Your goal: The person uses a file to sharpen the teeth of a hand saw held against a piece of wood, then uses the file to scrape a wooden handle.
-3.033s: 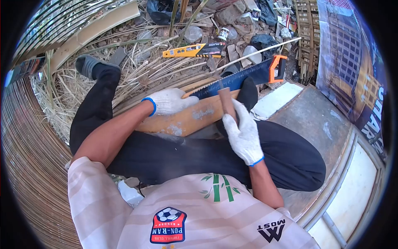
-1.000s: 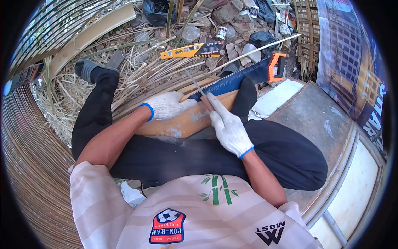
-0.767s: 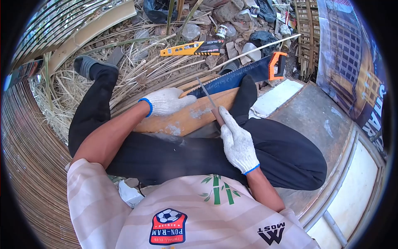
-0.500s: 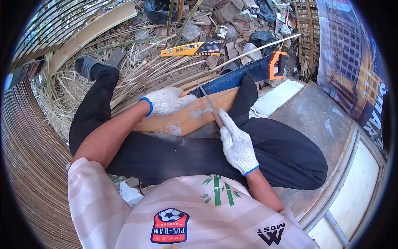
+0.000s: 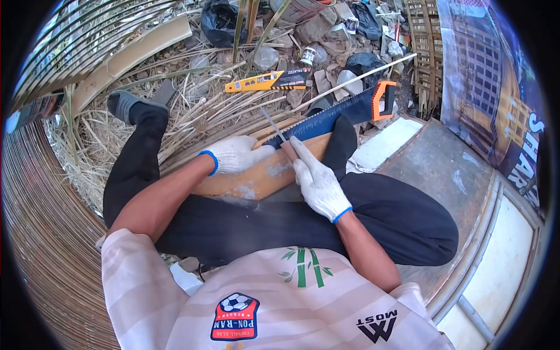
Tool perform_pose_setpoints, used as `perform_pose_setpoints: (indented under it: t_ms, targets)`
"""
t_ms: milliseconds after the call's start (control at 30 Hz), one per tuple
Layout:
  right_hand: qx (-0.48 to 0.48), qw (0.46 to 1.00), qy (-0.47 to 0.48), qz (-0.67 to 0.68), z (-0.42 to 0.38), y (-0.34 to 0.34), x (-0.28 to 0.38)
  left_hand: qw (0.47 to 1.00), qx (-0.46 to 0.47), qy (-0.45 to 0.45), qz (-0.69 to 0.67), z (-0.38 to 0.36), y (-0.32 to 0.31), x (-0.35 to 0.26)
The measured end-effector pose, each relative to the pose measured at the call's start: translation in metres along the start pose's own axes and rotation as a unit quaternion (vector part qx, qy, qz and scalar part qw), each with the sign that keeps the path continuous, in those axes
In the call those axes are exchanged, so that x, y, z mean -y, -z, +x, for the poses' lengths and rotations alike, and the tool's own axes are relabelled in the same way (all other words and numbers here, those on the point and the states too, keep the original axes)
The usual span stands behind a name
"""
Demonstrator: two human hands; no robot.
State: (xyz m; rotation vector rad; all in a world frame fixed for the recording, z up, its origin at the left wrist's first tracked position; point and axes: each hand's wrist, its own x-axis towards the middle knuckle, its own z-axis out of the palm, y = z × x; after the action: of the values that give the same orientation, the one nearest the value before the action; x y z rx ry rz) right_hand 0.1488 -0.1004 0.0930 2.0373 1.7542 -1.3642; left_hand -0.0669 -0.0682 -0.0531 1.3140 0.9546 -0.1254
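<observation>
A hand saw (image 5: 341,115) with a dark blue blade and an orange and black handle lies aslant with its toothed edge on the far side. My left hand (image 5: 234,155), in a white knit glove, is closed on the blade's narrow end, over a wooden plank (image 5: 262,176). In my gloved right hand (image 5: 319,185) is a thin file (image 5: 273,125) by its brown handle, index finger stretched along it. The file crosses the saw's teeth close to my left fingers. My foot (image 5: 341,146), in a black sock, is against the blade and plank.
Beyond the saw lies a yellow and black saw sleeve (image 5: 265,81) on dry straw. A long thin stick (image 5: 361,76) slants past the saw handle. Stones, plastic bags and a small can (image 5: 308,55) are behind. A worn board (image 5: 429,154) is at my right.
My right hand has pushed the file forward and to the left across the saw's teeth. My left hand stays on the blade's end. The whole view has shifted slightly.
</observation>
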Motion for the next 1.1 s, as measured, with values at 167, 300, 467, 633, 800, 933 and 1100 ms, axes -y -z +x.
perform_pose_setpoints:
  t_ms: [167,300,467,633,800,933,1100]
  targets:
    - [-0.003,0.999,-0.040,-0.030,-0.046,0.007,0.006,0.998,0.049,0.007,-0.039,-0.008,0.004,-0.010]
    - [0.006,0.998,-0.042,-0.047,-0.059,0.007,0.000,0.998,0.036,0.013,-0.040,-0.007,0.001,-0.008]
    - [-0.005,0.997,-0.024,-0.067,-0.062,0.007,0.001,0.999,0.033,0.024,-0.025,-0.011,0.003,-0.014]
    - [-0.016,0.995,0.007,-0.094,-0.049,-0.005,-0.005,1.000,0.017,0.022,-0.015,-0.012,0.003,-0.012]
    - [0.008,0.990,0.002,-0.139,0.006,-0.014,0.002,1.000,0.007,0.013,-0.010,-0.005,-0.001,-0.006]
    - [-0.019,0.998,0.031,-0.060,-0.004,-0.002,0.001,1.000,0.022,0.009,-0.010,-0.011,0.006,-0.014]
    - [-0.034,0.997,0.015,-0.061,-0.049,0.000,-0.007,0.999,0.038,0.007,-0.031,-0.008,0.003,-0.011]
